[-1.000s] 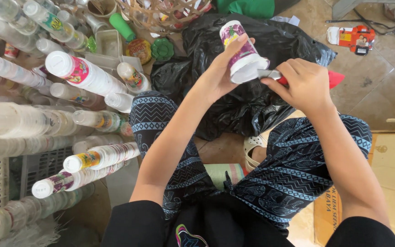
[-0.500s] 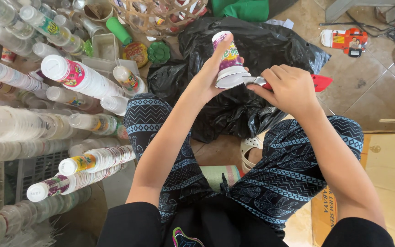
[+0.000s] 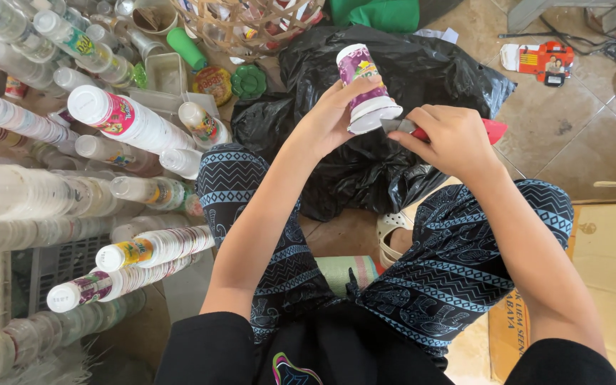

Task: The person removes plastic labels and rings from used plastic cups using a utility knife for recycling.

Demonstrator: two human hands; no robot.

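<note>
Head view: the left hand [image 3: 333, 114] is closed around a purple printed cup [image 3: 365, 85], held tilted above the black plastic bag [image 3: 422, 78]. The right hand [image 3: 450, 139] grips a red-handled cutter [image 3: 411, 128], its blade touching the cup's white rim. Over the last second both hands have drifted slightly left, blade kept at the rim, so trimming continues. Stacked cups [image 3: 144, 246] crowd the floor's left edge; a woven basket [image 3: 251, 21] sits beyond, nothing blocking.
</note>
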